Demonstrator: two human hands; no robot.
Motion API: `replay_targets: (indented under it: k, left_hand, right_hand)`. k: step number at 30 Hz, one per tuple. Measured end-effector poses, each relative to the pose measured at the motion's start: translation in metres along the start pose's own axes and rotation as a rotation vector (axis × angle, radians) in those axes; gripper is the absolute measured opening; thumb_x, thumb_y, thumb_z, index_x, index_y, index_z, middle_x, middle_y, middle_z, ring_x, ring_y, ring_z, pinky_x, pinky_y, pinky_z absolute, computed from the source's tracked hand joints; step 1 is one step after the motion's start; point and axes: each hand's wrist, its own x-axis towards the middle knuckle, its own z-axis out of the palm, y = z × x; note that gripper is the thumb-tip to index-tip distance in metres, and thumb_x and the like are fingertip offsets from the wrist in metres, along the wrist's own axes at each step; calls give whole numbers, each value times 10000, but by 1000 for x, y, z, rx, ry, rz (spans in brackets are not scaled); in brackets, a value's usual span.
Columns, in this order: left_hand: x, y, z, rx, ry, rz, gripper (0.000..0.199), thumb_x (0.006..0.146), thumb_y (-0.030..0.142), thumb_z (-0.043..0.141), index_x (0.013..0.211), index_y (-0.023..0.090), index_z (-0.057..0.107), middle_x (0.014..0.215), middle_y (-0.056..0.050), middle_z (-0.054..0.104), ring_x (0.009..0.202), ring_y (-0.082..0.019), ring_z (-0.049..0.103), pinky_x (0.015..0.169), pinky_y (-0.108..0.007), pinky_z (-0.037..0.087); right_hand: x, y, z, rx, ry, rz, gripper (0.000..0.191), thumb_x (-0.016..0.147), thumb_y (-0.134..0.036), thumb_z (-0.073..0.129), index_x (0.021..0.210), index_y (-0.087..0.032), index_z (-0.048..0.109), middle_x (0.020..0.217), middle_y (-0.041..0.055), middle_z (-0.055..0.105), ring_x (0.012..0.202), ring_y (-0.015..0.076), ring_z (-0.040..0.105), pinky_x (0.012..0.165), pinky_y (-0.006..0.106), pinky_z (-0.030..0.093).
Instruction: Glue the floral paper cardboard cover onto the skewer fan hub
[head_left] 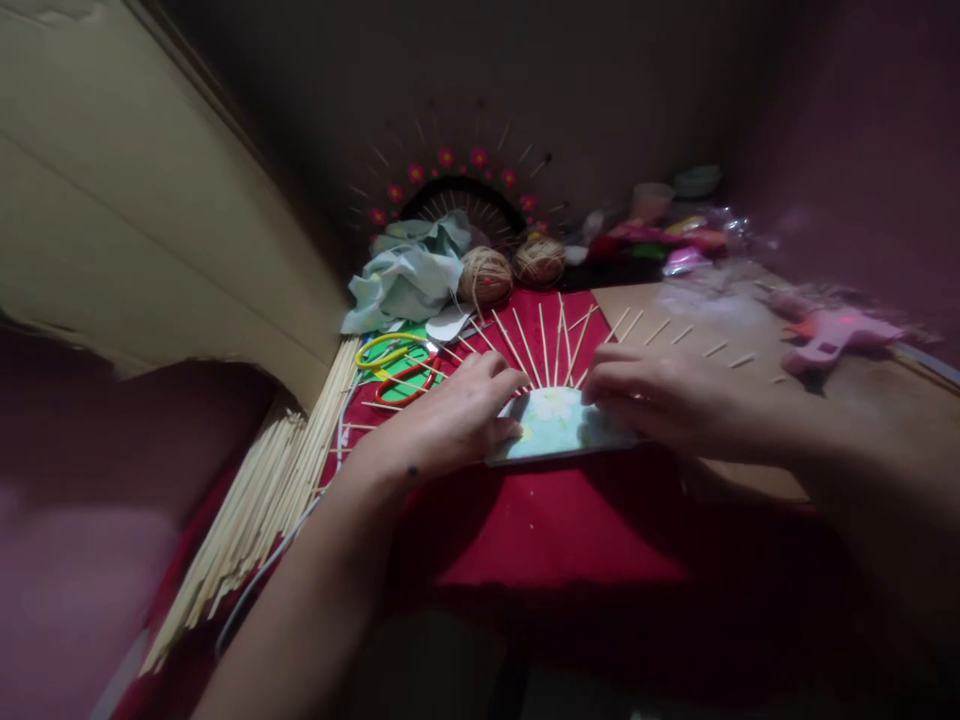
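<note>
A pale green flowered cloth piece (551, 425) lies flat in front of me, with thin wooden sticks (541, 345) fanning out behind its far edge. At its left side, my left hand (480, 400) grips the edge, thumb on the cloth and fingers bent over the far corner. My right hand (649, 395) has its fingers curled down on the right side of the same piece. The fingertips of my right hand are partly in shadow. How the sticks join the cloth is hidden.
A red cloth (540, 530) covers the surface. Scissors with yellow and red handles (390, 350), crumpled cloth (412, 275), twine balls (486, 278) and a flower-trimmed stick fan (446, 160) stand behind. A pink glue gun (832, 335) lies right; bundled sticks (247, 500) lie left.
</note>
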Motion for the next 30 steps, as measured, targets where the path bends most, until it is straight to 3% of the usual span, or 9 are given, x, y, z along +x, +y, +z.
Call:
replay_targets:
  k: [4,9,12,16,25,30]
  left_hand:
    - [-5,6,-2,-37,52,70,235,886,138,515,1093,158,623,1042,-72,580,952,-206,540,809,-317,444]
    - [-1,9,4,-98,-75,-26,208,874,227,540,1068,174,594,967,-45,592,823,-189,581,692,-304,444]
    - [1,9,6,-126,-84,-39,174,850,204,534,1015,173,581,955,-43,608,830,-186,593,687,-292,437]
    - [3,12,3,-165,-108,-37,98,829,178,510,919,181,548,867,-21,615,745,-158,586,622,-263,401]
    - [5,13,1,-167,-146,-53,30,858,231,487,864,204,497,808,-2,575,682,-144,540,578,-263,345]
    - [6,16,0,-157,-179,-102,55,858,232,508,822,207,474,806,-3,558,686,-148,531,588,-268,358]
  right_hand:
    - [1,-8,13,-36,33,-27,231,880,-65,449,974,-170,631,977,83,582,773,172,550,670,299,440]
    - [6,-3,36,-82,52,-44,376,842,-10,466,1152,-155,623,1028,121,578,869,220,557,754,351,484]
    - [10,0,41,-41,60,-56,371,828,17,466,1100,-139,664,1057,137,602,908,231,573,794,368,497]
    - [15,1,34,94,14,-39,255,872,-27,490,952,-141,704,1068,126,620,910,210,598,816,351,510]
    - [16,9,22,267,-51,-9,244,886,-52,520,1033,-153,687,1061,85,603,918,160,609,836,295,499]
    - [14,11,9,380,-38,96,215,880,-66,533,1020,-161,666,950,39,657,864,137,614,761,252,498]
